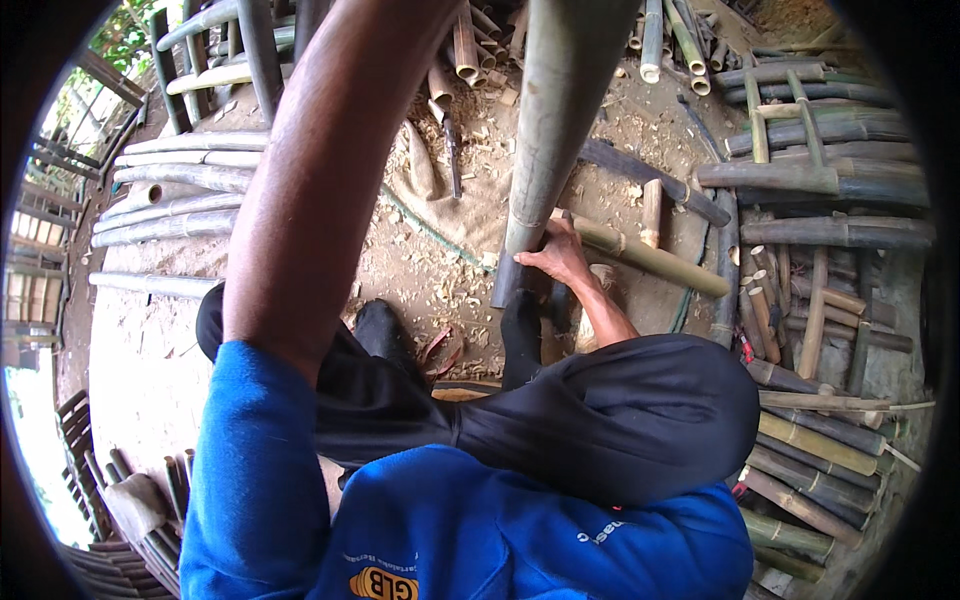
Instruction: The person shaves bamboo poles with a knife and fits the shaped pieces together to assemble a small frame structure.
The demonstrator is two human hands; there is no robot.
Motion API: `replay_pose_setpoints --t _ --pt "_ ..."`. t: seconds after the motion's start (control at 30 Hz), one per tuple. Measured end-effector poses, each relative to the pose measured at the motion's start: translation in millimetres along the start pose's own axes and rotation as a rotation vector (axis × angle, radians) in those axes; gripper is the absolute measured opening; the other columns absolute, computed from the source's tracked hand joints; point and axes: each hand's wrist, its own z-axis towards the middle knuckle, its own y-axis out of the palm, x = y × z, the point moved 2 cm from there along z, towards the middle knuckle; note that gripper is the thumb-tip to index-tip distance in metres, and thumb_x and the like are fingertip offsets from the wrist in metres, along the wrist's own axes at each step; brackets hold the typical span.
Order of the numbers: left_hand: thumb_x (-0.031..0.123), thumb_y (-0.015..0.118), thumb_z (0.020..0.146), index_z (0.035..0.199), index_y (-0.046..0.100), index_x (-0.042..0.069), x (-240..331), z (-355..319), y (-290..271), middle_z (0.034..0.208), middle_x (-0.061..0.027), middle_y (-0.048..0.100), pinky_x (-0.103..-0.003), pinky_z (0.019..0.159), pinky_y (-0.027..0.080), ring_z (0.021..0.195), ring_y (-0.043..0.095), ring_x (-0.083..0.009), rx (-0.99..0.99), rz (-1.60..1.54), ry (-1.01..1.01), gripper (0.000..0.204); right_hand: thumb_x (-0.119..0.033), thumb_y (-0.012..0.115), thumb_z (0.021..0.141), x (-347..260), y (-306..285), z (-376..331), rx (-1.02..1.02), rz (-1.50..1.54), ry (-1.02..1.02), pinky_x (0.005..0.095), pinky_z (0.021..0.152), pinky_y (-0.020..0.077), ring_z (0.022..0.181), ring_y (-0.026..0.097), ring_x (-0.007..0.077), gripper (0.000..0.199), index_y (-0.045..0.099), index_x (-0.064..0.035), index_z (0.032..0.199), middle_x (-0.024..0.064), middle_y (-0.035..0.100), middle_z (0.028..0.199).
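A thick grey-green bamboo pole (555,110) stands tilted in front of me, running from the top edge down to the ground between my feet. Near its lower end my right hand (558,253) is closed on it, the thumb laid across its side. My left arm (320,150) is raised and reaches past the top edge, so the left hand is out of sight. A dark foot covering (520,335) shows just right of the pole's base, and another (383,330) farther left. Behind the right hand lies a yellowish bamboo length (650,258).
Wood shavings cover the ground (460,290). A slim dark tool (453,155) lies beside a tapered wooden piece (420,165). Bamboo frames (820,180) and stacked bamboo lengths (815,460) stand at right. Several pale bamboo poles (185,180) lie at left. Cut bamboo tubes (690,50) lie at the back.
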Motion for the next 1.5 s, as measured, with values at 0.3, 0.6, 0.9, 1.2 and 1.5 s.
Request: replay_pose_setpoints --t 0.3,0.6,0.9,1.2,1.5 --pt "0.02 0.083 0.058 0.118 0.054 0.0 -117.3 -106.0 27.8 0.094 -0.0171 0.068 -0.041 0.082 0.056 0.088 0.068 -0.0309 0.12 0.244 -0.277 0.069 -0.029 0.074 0.08 33.2 34.4 -41.1 -0.057 -0.086 0.521 0.0549 0.097 0.0441 0.117 0.051 0.0527 0.077 0.035 -0.0042 0.142 0.0319 0.05 0.131" --pt "0.014 0.076 0.055 0.106 0.056 0.004 -156.4 -123.0 69.1 0.086 -0.0165 0.065 -0.043 0.077 0.054 0.084 0.068 -0.0377 0.088 0.033 -0.304 0.056 -0.025 0.067 0.087 108.7 80.0 -80.7 0.245 -0.019 0.26 0.0486 0.088 0.0488 0.101 0.064 0.0446 0.051 0.052 0.0024 0.128 0.0295 0.065 0.107" --pt "0.016 0.078 0.048 0.115 0.057 0.002 -137.1 -146.3 91.8 0.108 -0.0128 0.061 -0.042 0.077 0.049 0.093 0.062 -0.031 0.047 0.027 -0.234 0.072 -0.025 0.067 0.088 66.9 -10.1 -109.6 -0.122 -0.036 0.491 0.0479 0.088 0.0488 0.099 0.064 0.0435 0.05 0.053 0.002 0.127 0.0285 0.066 0.105" --pt "0.021 0.062 0.069 0.106 0.064 0.008 -125.6 -156.9 105.3 0.1 -0.0068 0.061 -0.035 0.075 0.048 0.09 0.061 -0.0201 0.073 0.049 -0.245 0.039 -0.026 0.068 0.088 61.8 -12.8 -107.6 -0.159 -0.025 0.509 0.0473 0.087 0.0488 0.098 0.064 0.0423 0.049 0.055 0.0017 0.126 0.0275 0.066 0.103" --pt "0.021 0.061 0.07 0.108 0.063 0.008 -129.9 -149.2 107.8 0.102 -0.0066 0.061 -0.036 0.077 0.048 0.092 0.06 -0.0206 0.088 0.049 -0.244 0.04 -0.026 0.068 0.088 57.3 -7.6 -102.2 -0.145 0.003 0.505 0.0467 0.086 0.0488 0.096 0.064 0.0412 0.047 0.056 0.0014 0.125 0.0266 0.067 0.101"
